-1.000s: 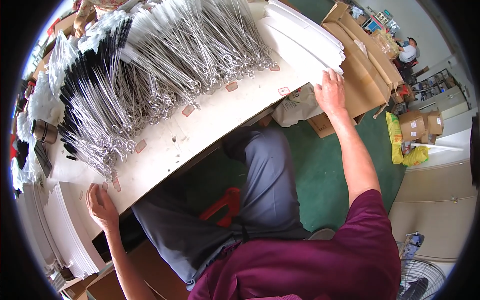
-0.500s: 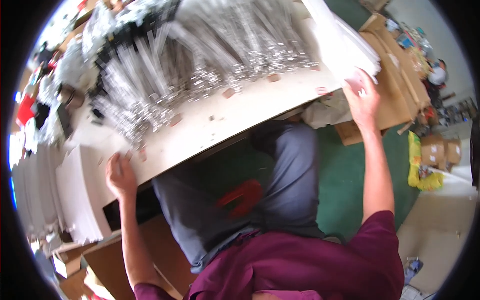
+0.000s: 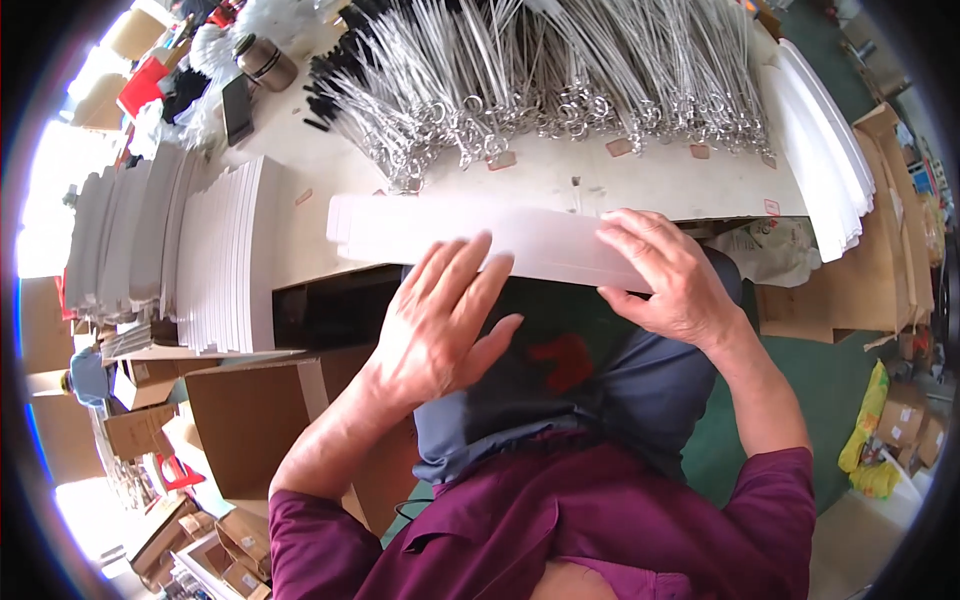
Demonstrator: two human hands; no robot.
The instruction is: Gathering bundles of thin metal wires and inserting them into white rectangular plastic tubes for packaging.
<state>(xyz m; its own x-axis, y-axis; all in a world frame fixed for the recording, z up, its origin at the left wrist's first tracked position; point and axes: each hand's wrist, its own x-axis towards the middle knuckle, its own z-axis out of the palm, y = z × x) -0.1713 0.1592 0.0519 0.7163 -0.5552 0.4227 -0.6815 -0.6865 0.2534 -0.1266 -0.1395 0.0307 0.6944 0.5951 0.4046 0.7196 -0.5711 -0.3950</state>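
A long, flat, translucent white box blank lies across the front edge of the table. Its right end is pinched between the thumb and fingers of my right hand. My left hand is open, its fingers stretched over the near edge of the blank and its thumb apart; whether the fingertips touch it I cannot tell. Beyond the blank lies a wide heap of thin silver wire rods with looped ends toward me. Black tips show at the heap's left side.
White folded boxes stand packed on the table's left. Flat white blanks are stacked at the right, beside a cardboard box. A steel flask and a dark phone-like slab stand behind. An open carton sits low at left.
My right hand has come from the right-hand stack to the middle with a white blank. My left hand has left the table's left edge and moved right, beside the blank. The view has shifted.
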